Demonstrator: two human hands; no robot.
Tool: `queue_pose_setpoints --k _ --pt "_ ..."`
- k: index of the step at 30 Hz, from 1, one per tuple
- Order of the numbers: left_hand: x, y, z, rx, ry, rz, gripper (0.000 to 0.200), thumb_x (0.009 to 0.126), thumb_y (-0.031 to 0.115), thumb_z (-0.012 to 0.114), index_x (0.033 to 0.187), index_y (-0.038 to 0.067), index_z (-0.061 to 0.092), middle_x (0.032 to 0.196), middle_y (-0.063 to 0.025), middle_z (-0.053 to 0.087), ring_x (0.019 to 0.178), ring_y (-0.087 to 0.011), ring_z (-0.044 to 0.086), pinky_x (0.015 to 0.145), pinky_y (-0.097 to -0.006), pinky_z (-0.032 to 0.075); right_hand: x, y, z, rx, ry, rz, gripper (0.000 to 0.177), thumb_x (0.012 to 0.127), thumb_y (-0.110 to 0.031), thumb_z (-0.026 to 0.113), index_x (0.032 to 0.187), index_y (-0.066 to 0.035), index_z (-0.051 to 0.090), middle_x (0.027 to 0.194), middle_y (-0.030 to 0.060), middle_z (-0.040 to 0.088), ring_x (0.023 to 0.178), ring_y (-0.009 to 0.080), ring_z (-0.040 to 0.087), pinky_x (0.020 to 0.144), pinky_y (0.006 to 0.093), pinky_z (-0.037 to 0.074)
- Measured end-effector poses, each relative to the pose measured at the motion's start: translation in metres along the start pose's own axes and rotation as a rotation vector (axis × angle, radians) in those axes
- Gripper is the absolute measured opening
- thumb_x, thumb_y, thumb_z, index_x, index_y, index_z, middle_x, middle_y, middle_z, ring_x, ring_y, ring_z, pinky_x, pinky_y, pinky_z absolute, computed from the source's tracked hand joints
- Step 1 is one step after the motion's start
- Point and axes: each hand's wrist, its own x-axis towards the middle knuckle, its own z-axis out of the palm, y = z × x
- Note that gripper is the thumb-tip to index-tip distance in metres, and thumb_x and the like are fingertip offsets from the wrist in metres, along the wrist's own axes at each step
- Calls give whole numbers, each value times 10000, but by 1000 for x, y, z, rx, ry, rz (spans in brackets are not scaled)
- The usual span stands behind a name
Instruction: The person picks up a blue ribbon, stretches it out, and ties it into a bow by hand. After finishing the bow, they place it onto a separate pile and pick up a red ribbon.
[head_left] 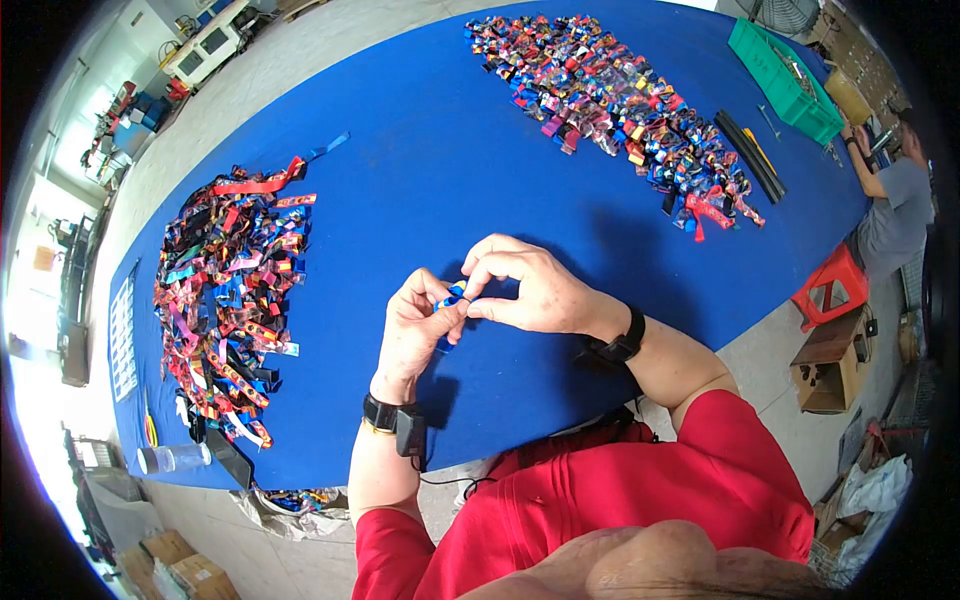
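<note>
Near the front middle of the blue table, my left hand [424, 318] pinches a short blue ribbon strap [449, 301] with a bit of yellow on it. My right hand [525, 285] meets it there, thumb and forefinger closed on the strap's upper end. Part of the strap hangs below the left thumb, and the fingers hide the rest. To the left lies a heap of printed ribbon straps [230, 290] in red, black and blue. A long pile of small looped ribbon pieces [620, 95] stretches across the far right.
A green crate [785, 80] stands at the far right edge, with dark rods [750, 155] nearer. A clear bottle [175, 458] and a black phone-like slab [230, 460] lie at the front left. A person [895, 190] sits at right by a red stool [833, 287].
</note>
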Motion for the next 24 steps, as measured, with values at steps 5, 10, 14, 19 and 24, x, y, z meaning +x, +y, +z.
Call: queue_pose_setpoints --k 5,10,14,19,24 --pt "-5 9 11 218 10 -12 232 891 -68 735 877 77 555 881 -41 664 752 -92 619 659 -245 503 0 8 5 -60 53 -87 253 845 -40 643 1096 -68 658 1116 115 693 1053 332 659 989 465 481" --pt "-3 1 6 259 -9 59 241 880 -84 737 881 72 553 1029 -40 668 1077 -132 630 910 -282 498 -1 7 0 -91 -66 4 275 844 -4 609 1106 -60 672 1050 96 716 1025 299 669 960 432 486" --pt "-2 4 14 278 13 121 241 876 -87 729 892 69 547 1037 -48 666 1044 -123 616 898 -290 499 1 4 0 -75 -59 42 231 859 3 614 1078 -37 677 1002 103 713 959 282 681 919 414 507" --pt "-5 -2 14 378 93 128 239 877 -76 721 895 71 534 1032 -51 665 996 -137 616 900 -297 501 -2 4 3 55 -51 170 176 921 -4 604 1091 -5 648 967 125 708 896 221 688 841 357 533" --pt "-6 -14 16 563 162 245 223 895 -44 727 898 63 531 1057 -64 678 930 -105 616 810 -282 521 -6 15 8 144 -34 209 182 943 -40 607 1122 -10 601 853 133 704 775 235 707 731 374 545"
